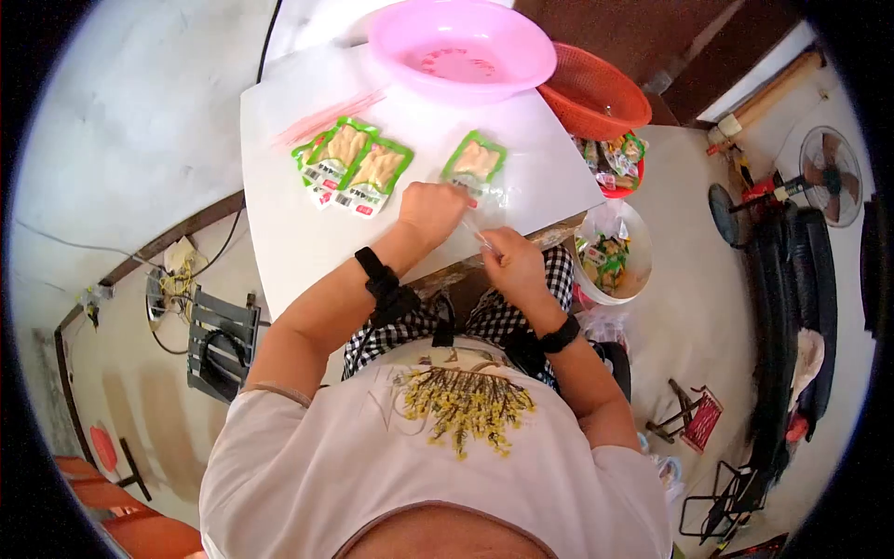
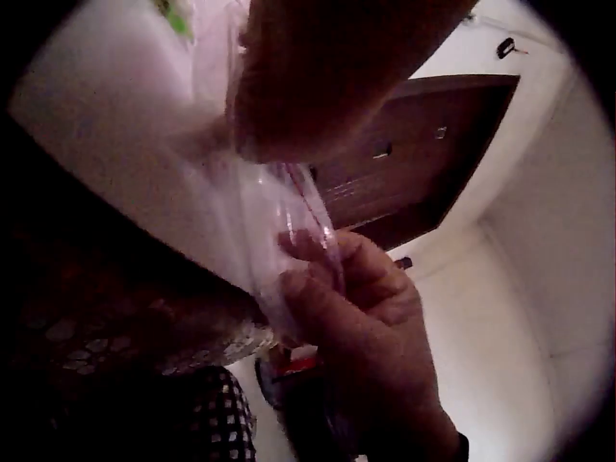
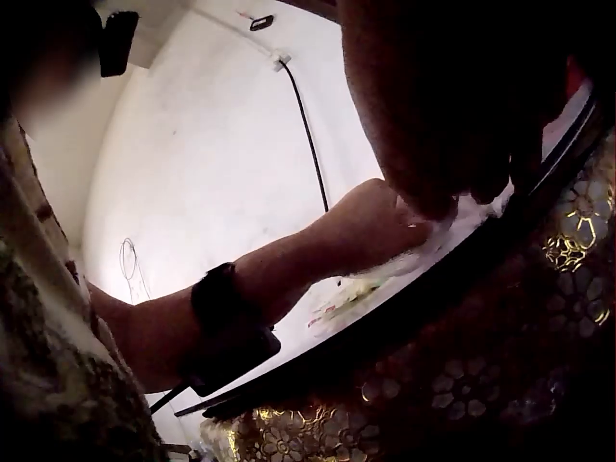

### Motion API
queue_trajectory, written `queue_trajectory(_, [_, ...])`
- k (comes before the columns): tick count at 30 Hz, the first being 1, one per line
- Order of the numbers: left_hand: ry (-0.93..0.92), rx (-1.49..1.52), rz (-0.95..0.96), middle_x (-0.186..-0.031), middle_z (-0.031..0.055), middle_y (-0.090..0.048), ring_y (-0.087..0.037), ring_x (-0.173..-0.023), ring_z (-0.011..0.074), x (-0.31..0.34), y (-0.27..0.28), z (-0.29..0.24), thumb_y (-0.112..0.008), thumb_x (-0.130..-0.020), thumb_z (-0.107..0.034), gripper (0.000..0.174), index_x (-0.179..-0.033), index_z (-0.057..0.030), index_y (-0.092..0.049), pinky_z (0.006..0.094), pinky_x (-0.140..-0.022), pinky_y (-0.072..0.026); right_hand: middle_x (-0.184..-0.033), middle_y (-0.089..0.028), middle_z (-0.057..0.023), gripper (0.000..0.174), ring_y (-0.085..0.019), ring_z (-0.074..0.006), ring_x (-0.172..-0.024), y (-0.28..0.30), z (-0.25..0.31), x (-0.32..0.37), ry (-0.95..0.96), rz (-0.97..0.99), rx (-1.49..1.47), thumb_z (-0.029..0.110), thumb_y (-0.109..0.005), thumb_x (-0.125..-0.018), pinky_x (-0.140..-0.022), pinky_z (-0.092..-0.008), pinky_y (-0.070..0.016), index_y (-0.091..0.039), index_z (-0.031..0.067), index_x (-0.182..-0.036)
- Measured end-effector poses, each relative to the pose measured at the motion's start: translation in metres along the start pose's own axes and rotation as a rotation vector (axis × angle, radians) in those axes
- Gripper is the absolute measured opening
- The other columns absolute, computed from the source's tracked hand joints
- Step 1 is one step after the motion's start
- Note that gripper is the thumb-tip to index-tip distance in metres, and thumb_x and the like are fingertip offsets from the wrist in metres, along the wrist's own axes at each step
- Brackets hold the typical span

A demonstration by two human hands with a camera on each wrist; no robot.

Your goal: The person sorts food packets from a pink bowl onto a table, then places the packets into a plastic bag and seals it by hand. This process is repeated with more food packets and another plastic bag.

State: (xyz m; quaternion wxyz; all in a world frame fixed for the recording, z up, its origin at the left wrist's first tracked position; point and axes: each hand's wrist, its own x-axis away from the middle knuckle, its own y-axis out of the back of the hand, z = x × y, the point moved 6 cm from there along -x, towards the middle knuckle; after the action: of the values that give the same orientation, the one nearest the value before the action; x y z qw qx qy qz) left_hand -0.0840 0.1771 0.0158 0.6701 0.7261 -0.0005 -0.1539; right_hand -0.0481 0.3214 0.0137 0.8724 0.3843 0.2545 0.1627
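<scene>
A clear plastic bag point(image 2: 260, 221) stretches between the two hands at the near edge of the white tabletop. My right hand point(image 1: 517, 267) pinches its near edge between thumb and fingers, plainly seen in the left wrist view. The left hand point(image 1: 433, 212) grips the bag's other side, fingers curled down, partly hidden under the wrist. Just beyond the hands, a green-edged food packet point(image 1: 477, 156) with pale pieces lies within the clear plastic. To the left, several similar green-edged packets point(image 1: 377, 168) overlap in a pile.
Pink strips point(image 1: 326, 119) lie behind the pile. A pink basin point(image 1: 400, 56) stands at the table's back, beside an orange-red basket point(image 1: 596, 79). Right of the table are a red container point(image 1: 641, 182) of packets and a white bucket point(image 1: 638, 279) with more packets inside.
</scene>
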Motion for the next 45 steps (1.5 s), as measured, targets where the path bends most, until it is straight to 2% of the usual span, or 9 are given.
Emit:
queue_trajectory(4, [0.031, -0.031, 0.131, -0.076, 0.0066, -0.070, -0.069, -0.070, 0.0215, 0.017, 0.012, 0.000, -0.057, -0.087, -0.023, 0.017, -0.080, -0.0141, -0.069, 0.0375, -0.056, -0.0487, -0.089, -0.064, -0.0122, 0.018, -0.062, -0.0329, -0.080, -0.005, 0.004, 0.003, 0.035, 0.037, -0.008, 0.011, -0.060, -0.082, -0.068, -0.0403, -0.0508, -0.065, 0.0088, -0.099])
queue_trajectory(10, [0.138, -0.015, 0.013, -0.073, 0.0035, -0.068, -0.068, -0.064, 0.0237, 0.009, 0.014, 0.011, -0.057, -0.083, -0.019, 0.011, -0.080, -0.0141, -0.066, 0.0395, -0.060, -0.0507, -0.082, -0.061, -0.0138, 0.013, -0.061, -0.0346, -0.074, -0.016, 0.007, 0.005, -0.001, 0.071, -0.020, 0.015, -0.061, -0.084, -0.064, -0.0408, -0.0492, -0.063, 0.0071, -0.094])
queue_trajectory(16, [0.143, 0.249, -0.020, -0.115, 0.0110, -0.059, -0.056, -0.109, 0.0276, 0.053, 0.035, 0.071, -0.078, -0.071, -0.028, 0.059, -0.123, -0.0112, -0.056, 0.0437, -0.083, -0.0467, -0.086, -0.064, -0.0136, 0.014, -0.062, -0.0338, -0.078, -0.017, 0.008, 0.006, 0.036, 0.071, -0.044, 0.015, -0.063, -0.084, -0.067, -0.0397, -0.0500, -0.064, 0.0064, -0.094])
queue_trajectory(20, [0.516, 0.037, 0.019, -0.102, 0.0132, -0.062, -0.057, -0.103, 0.0319, 0.062, 0.047, 0.119, -0.079, -0.069, -0.029, 0.054, -0.113, -0.0071, -0.056, 0.0449, -0.085, -0.0465, -0.088, -0.065, -0.0134, 0.014, -0.063, -0.0330, -0.079, -0.018, 0.006, 0.006, 0.061, 0.082, -0.046, 0.017, -0.062, -0.084, -0.067, -0.0392, -0.0503, -0.065, 0.0063, -0.093])
queue_trajectory(26, [0.606, 0.086, -0.005, -0.095, 0.0140, -0.064, -0.062, -0.092, 0.0338, 0.057, 0.028, 0.130, -0.073, -0.071, -0.023, 0.039, -0.102, -0.0046, -0.057, 0.0451, -0.075, -0.0491, -0.085, -0.065, -0.0125, 0.013, -0.063, -0.0329, -0.077, -0.008, 0.019, 0.002, 0.043, 0.122, 0.047, 0.018, -0.063, -0.084, -0.066, -0.0403, -0.0501, -0.066, 0.0063, -0.091])
queue_trajectory(32, [0.551, 0.554, -0.123, -0.080, 0.0180, -0.066, -0.066, -0.073, 0.0296, 0.061, -0.005, 0.150, -0.069, -0.077, -0.020, 0.031, -0.096, 0.0028, -0.060, 0.0424, -0.066, -0.0528, -0.079, -0.063, -0.0127, 0.010, -0.062, -0.0324, -0.070, -0.001, 0.016, 0.005, 0.043, 0.009, -0.011, 0.015, -0.064, -0.083, -0.060, -0.0388, -0.0488, -0.061, 0.0060, -0.086])
queue_trajectory(36, [0.792, 1.052, -0.229, -0.069, 0.0091, -0.061, -0.055, -0.048, 0.0132, 0.088, 0.031, 0.142, -0.061, -0.089, -0.015, 0.021, -0.097, 0.0051, -0.062, 0.0276, -0.043, -0.0466, -0.075, -0.062, -0.0126, 0.010, -0.061, -0.0313, -0.064, 0.010, 0.016, 0.004, 0.005, -0.047, -0.042, 0.013, -0.064, -0.084, -0.056, -0.0368, -0.0472, -0.058, 0.0058, -0.084])
queue_trajectory(40, [0.761, 1.419, -0.098, -0.069, 0.0009, -0.059, -0.049, -0.050, 0.0065, 0.132, 0.055, 0.136, -0.062, -0.088, -0.011, 0.022, -0.105, 0.0026, -0.062, 0.0217, -0.040, -0.0351, -0.073, -0.061, -0.0126, 0.010, -0.060, -0.0297, -0.062, 0.015, 0.018, 0.002, 0.016, -0.110, -0.125, 0.012, -0.065, -0.084, -0.055, -0.0361, -0.0458, -0.059, 0.0050, -0.082])
queue_trajectory(45, [0.759, 1.877, 0.269, -0.087, 0.0098, -0.070, -0.066, -0.063, 0.0117, 0.171, 0.053, 0.082, -0.063, -0.088, -0.007, 0.024, -0.109, 0.0049, -0.061, 0.0251, -0.053, -0.0549, -0.074, -0.061, -0.0133, 0.010, -0.061, -0.0308, -0.064, 0.017, 0.019, 0.001, 0.047, -0.142, -0.166, 0.011, -0.066, -0.083, -0.057, -0.0368, -0.0472, -0.060, 0.0036, -0.082])
